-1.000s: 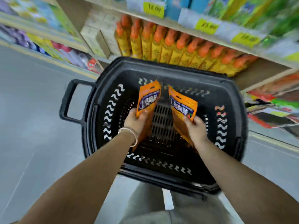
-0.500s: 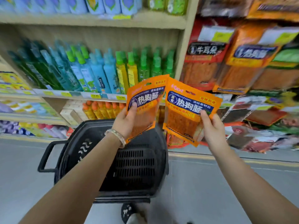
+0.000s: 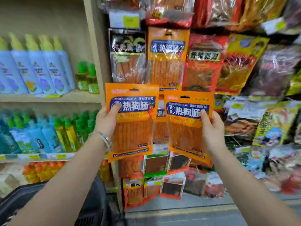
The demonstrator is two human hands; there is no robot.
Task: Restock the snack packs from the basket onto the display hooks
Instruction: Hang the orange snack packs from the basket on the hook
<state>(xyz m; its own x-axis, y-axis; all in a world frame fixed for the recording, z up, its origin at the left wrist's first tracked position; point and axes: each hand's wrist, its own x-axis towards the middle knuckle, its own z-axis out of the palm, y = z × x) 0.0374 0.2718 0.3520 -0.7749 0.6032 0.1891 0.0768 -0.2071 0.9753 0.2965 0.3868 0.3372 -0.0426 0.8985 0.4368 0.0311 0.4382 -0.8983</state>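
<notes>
The left hand (image 3: 104, 119) is pinching the left pack (image 3: 132, 124), thumb on its label, and the right hand (image 3: 211, 128) is gripping the right pack (image 3: 187, 136) likewise. Both orange packs are showing 热狗肠 in white on a dark blue band, the small Latin line above blurring out, with reddish sticks showing through clear windows. They are being held upright, side by side, before the display, just below a matching hanging pack (image 3: 167, 57).

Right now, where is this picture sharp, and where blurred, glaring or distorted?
Head view: the left pack and right pack in the left hand and right hand read sharp; head view: far-right hanging packs smear; head view: glare streaks the hanging orange pack; head view: blue bottles lean, wide-angle bend.
</notes>
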